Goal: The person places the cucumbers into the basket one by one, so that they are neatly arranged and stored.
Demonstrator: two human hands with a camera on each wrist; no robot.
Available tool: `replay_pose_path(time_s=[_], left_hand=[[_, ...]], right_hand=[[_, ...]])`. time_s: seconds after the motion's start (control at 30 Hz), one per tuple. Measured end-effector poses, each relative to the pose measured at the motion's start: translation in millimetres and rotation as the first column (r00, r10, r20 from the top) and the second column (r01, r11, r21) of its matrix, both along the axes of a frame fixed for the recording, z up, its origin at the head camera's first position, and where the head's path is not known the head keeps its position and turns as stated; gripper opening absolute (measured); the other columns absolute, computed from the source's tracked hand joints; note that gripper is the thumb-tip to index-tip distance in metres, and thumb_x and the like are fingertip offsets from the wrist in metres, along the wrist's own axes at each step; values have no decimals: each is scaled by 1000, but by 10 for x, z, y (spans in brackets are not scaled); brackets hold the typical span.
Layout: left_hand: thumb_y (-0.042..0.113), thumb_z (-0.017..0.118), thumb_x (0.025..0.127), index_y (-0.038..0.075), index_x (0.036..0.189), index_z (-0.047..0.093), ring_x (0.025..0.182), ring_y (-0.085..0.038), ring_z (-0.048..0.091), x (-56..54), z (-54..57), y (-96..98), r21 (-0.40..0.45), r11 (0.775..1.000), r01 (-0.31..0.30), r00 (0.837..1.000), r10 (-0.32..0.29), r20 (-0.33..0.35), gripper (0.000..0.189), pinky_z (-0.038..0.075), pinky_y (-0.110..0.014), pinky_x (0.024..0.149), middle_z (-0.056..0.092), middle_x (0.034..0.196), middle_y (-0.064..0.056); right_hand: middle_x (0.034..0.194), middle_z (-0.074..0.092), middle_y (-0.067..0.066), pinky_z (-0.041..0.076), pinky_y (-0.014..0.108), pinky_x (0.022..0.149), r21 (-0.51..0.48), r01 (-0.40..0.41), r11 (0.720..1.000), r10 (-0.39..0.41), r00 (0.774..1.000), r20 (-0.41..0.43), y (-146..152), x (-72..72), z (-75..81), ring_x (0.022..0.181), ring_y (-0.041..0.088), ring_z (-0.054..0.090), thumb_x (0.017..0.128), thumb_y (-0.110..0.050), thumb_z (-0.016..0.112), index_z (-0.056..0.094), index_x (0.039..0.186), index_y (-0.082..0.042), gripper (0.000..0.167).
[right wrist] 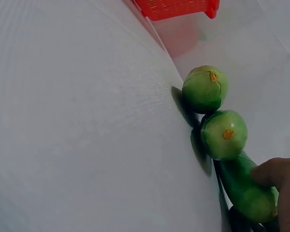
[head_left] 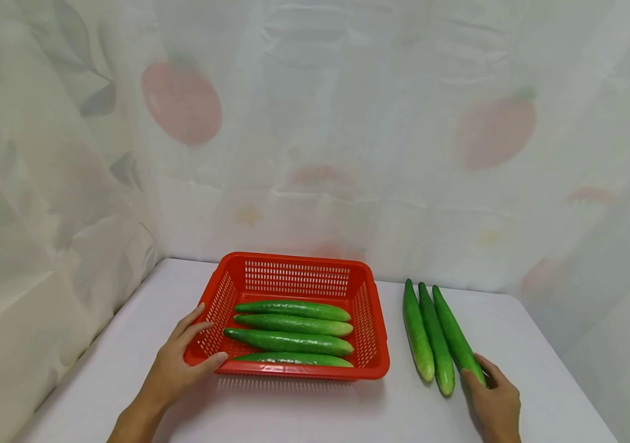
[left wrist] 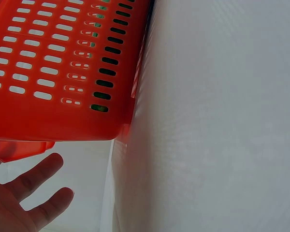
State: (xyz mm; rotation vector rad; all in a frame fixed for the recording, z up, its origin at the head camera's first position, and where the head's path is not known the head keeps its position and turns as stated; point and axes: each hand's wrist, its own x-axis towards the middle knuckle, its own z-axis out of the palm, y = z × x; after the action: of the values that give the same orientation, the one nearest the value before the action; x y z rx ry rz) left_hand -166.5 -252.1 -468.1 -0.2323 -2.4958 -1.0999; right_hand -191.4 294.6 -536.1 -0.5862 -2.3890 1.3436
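A red plastic basket (head_left: 296,368) stands on the table with several green cucumbers (head_left: 293,325) lying crosswise in it. My left hand (head_left: 175,363) is at its near left corner, fingers spread and thumb by the front rim. In the left wrist view, the extended fingers (left wrist: 41,176) show beside the basket's slotted wall (left wrist: 53,116). Right of the basket, three cucumbers lie side by side: a left one (head_left: 418,332), a middle one (head_left: 437,338) and a right one (head_left: 455,335). My right hand (head_left: 494,397) grips the right one's near end, its thumb (right wrist: 268,171) against the skin.
A white cloth covers the table (head_left: 293,418). Pale printed sheeting (head_left: 348,154) hangs behind it, with more sheeting on the left side (head_left: 43,246) and right side (head_left: 619,277).
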Motion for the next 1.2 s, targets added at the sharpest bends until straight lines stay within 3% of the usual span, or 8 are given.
replay_pose_path(time_s=[0.2, 0.4, 0.53, 0.73, 0.8, 0.93, 1.0, 1.2], left_hand=[[28, 83, 76, 8, 120, 62, 132, -30, 36, -10, -13, -6, 5, 1000, 3, 1000, -3, -5, 53, 37, -60, 91, 34, 151, 3], [29, 83, 76, 9, 121, 61, 132, -31, 36, -12, -11, 1, 4, 1000, 2, 1000, -2, -1, 53, 37, -60, 91, 34, 151, 3], [29, 83, 76, 9, 121, 62, 132, -31, 36, -9, -8, 5, 3, 1000, -4, 1000, 4, -1, 53, 37, -60, 91, 35, 150, 2], [29, 83, 76, 9, 121, 61, 132, -31, 36, -2, -5, 3, -1, 1000, -6, 1000, 6, 1, 54, 37, -60, 91, 35, 150, 2], [29, 83, 76, 9, 121, 61, 132, -31, 36, -2, -7, 0, -4, 1000, -8, 1000, 8, 3, 54, 37, -60, 91, 34, 150, 3], [28, 83, 76, 8, 121, 61, 132, -31, 35, 0, -14, 1, 6, 1000, -1, 1000, 1, -1, 54, 36, -61, 91, 34, 151, 3], [28, 83, 76, 7, 121, 61, 132, -31, 35, 1, -17, -1, 11, 1000, 4, 1000, -4, -3, 54, 36, -61, 92, 34, 151, 3], [30, 83, 76, 10, 123, 61, 133, -27, 34, 5, -26, -13, 12, 1000, -3, 1000, 3, 18, 55, 35, -62, 92, 33, 151, 4]], right_hand=[[133, 52, 25, 39, 52, 95, -69, 128, 989, -130, 991, -30, 12, 2, -4, 121, 40, 48, 93, -29, 64, 56, 133, 0, 50], [136, 51, 21, 35, 49, 101, -193, 226, 955, -235, 972, -24, 26, -5, 10, 125, 35, 44, 93, -31, 62, 54, 136, -4, 51], [135, 53, 18, 37, 40, 100, -247, 269, 931, -282, 959, -19, 29, -10, 27, 123, 28, 45, 90, -32, 66, 57, 135, -8, 51], [133, 54, 18, 41, 11, 84, -325, 265, 908, -296, 954, -48, 40, 19, 87, 119, 19, 47, 88, -30, 70, 59, 133, -8, 51], [130, 55, 17, 44, 9, 76, -379, 243, 893, -293, 953, -80, 36, 24, 115, 117, 18, 48, 89, -25, 70, 58, 132, -5, 50], [119, 56, 11, 47, 14, 74, -514, 193, 836, -308, 939, -149, 16, 24, 200, 114, 18, 50, 87, -11, 71, 58, 129, 2, 47], [119, 54, 10, 48, 15, 75, -535, 178, 826, -304, 939, -158, 5, 23, 247, 116, 21, 49, 87, -8, 70, 57, 130, 3, 47], [129, 46, 17, 47, 16, 77, -528, 167, 833, -287, 945, -154, -17, 11, 376, 124, 28, 42, 90, -8, 67, 54, 133, 3, 47]])
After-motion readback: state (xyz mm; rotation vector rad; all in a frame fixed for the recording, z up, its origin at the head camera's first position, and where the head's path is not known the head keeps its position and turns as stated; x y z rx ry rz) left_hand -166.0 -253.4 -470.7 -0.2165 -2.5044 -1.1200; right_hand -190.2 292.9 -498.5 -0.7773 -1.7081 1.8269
